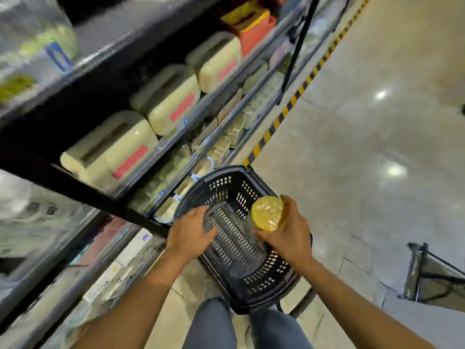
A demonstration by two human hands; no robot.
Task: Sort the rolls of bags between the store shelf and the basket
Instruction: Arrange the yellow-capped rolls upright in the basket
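We note round yellow roll of bags [268, 214] clasped by curled right hand [286, 236] fingers over black slotted plastic basket [273, 273]; left hand [191, 230] fingers spread.

Of the roll [268, 214] my right hand [286, 235] grips, only the yellow end face shows. The rest is blurred and partly behind my fingers. The fingertips of my left hand [191, 231] smear into the basket [261, 278] floor. Up and left of that hand, the red labels [130, 161] on the cream boxes [166, 102] are too blurred to read. Far right of my right hand, a metal frame [437, 275] is cut off by the edge.
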